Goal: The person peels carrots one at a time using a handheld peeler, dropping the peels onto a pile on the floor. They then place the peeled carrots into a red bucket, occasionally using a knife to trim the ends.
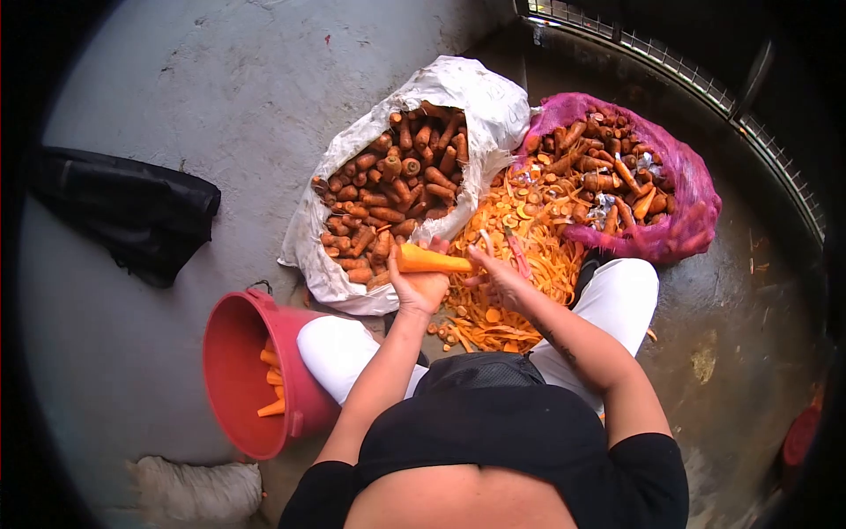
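Beside the illegibly marked sack (pixel 480 88), left hand (pixel 421 287) clasps carrot (pixel 430 259); right hand (pixel 502 277), hold unclear.

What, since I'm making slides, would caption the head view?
Left hand holding a peeled, tapered orange carrot beside heaped orange peelings.

Grey floor (pixel 256 106), dk & wet-looking on the R side. By its L edge I see a blk bag or sheet (pixel 132 207), creased, can't tell which. Near-L corner: whitish sack (pixel 196 488), lying crumpled. Tiny red speck (pixel 328 39) twd the far edge. Metal mesh fence (pixel 696 88) along the far-R edge. Yellowish patch (pixel 703 357) twd the R edge; red item (pixel 800 436) in the near-R corner, too dim to ID.
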### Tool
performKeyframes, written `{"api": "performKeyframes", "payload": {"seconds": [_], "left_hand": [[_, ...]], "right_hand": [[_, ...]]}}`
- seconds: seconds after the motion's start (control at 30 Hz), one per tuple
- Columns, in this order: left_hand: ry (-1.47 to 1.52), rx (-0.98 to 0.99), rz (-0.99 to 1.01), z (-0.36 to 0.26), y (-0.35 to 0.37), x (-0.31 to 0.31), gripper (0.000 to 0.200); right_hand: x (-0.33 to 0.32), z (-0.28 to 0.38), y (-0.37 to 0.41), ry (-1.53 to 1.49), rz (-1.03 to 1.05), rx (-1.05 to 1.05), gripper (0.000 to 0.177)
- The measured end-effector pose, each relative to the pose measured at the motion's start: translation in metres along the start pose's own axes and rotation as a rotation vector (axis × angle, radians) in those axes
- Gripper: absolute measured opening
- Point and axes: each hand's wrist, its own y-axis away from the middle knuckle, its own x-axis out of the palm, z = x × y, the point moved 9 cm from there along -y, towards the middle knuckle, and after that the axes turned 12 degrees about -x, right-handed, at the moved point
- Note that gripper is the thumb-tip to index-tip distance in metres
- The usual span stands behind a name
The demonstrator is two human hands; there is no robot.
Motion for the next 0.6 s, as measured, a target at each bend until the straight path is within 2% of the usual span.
{"api": "performKeyframes", "payload": {"seconds": [0.03,0.1,0.13,0.17,0.27,0.33,0.4,0.47,0.5,0.53,0.57,0.6], "left_hand": [[-0.026,-0.042,0.027,0.006,0.002,0.005,0.042],[-0.055,-0.142,0.115,0.021,0.004,0.011,0.039],[-0.043,-0.171,0.095,0.026,0.003,0.006,0.038],[-0.031,-0.2,0.075,0.03,0.002,0.001,0.038],[-0.114,-0.332,-0.046,0.04,0.01,-0.002,0.036],[-0.231,-0.451,-0.127,0.043,0.02,-0.004,0.037],[-0.377,-0.572,-0.089,0.047,0.024,-0.017,0.041],[-0.449,-0.706,-0.009,0.055,0.027,-0.029,0.041],[-0.506,-0.689,-0.103,0.057,0.031,-0.027,0.04],[-0.464,-0.696,-0.084,0.059,0.03,-0.029,0.04],[-0.424,-0.702,-0.064,0.06,0.028,-0.033,0.039],[-0.385,-0.706,-0.043,0.061,0.026,-0.033,0.039]], "right_hand": [[0.007,-0.002,-0.003,-0.042,0.103,0.036,0.075],[0.008,0.011,-0.001,-0.089,0.018,-0.147,0.071],[0.01,0.021,0.004,-0.108,-0.019,-0.239,0.069],[0.005,0.02,-0.004,-0.068,-0.03,-0.292,0.057],[-0.005,0.019,-0.016,-0.038,-0.072,-0.378,0.05],[-0.007,0.05,-0.001,0.063,-0.098,-0.448,0.053],[-0.009,0.06,-0.021,0.209,0.019,-0.541,0.058],[-0.008,0.066,-0.021,0.528,0.078,-0.618,0.059],[-0.003,0.071,-0.018,0.684,0.081,-0.69,0.056],[0.002,0.075,-0.016,0.844,0.085,-0.762,0.054],[-0.005,0.053,-0.038,0.938,0.147,-0.569,0.048],[-0.004,0.063,-0.028,1.066,0.092,-0.599,0.053]]}}
